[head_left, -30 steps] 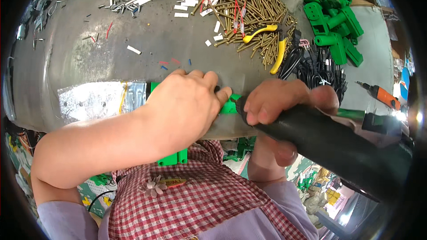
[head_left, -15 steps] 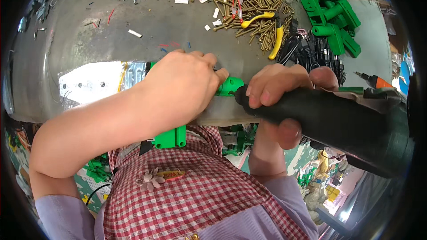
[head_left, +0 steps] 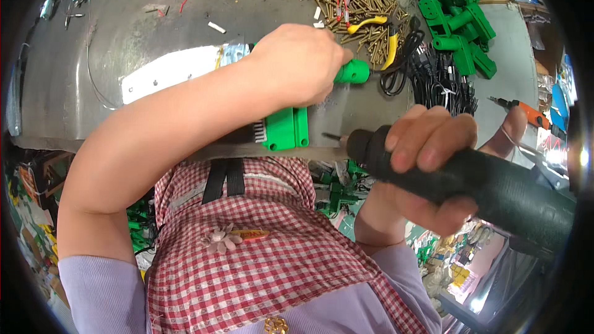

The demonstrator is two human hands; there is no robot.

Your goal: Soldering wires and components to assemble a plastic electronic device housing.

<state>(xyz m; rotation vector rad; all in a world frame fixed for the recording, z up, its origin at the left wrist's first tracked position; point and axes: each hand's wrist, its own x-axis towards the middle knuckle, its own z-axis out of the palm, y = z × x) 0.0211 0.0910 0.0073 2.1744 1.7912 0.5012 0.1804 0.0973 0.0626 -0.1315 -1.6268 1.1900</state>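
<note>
My left hand (head_left: 303,65), fingers curled and partly hidden, grips a green plastic housing (head_left: 288,130) on the bench. Its round end (head_left: 354,72), with a hole in the side, sticks out past my fingers. The boxy part shows below my wrist, near the bench's front edge. In my right hand (head_left: 433,142) is a thick black electric screwdriver (head_left: 520,192), fingers wrapped round its body. Its thin bit (head_left: 332,137) points left, apart from the housing.
Brass screws (head_left: 377,6) are heaped at the back, with yellow-handled pliers (head_left: 391,49) on them. Coiled black cables (head_left: 433,77) and stacked green housings (head_left: 461,25) lie at the right. An orange-handled screwdriver (head_left: 529,113) is farther right. A white sheet (head_left: 167,74) lies left.
The screwdriver's tip has come away from the round end of the housing, and my right hand has moved toward me. My left hand and the housing have shifted away and to the right.
</note>
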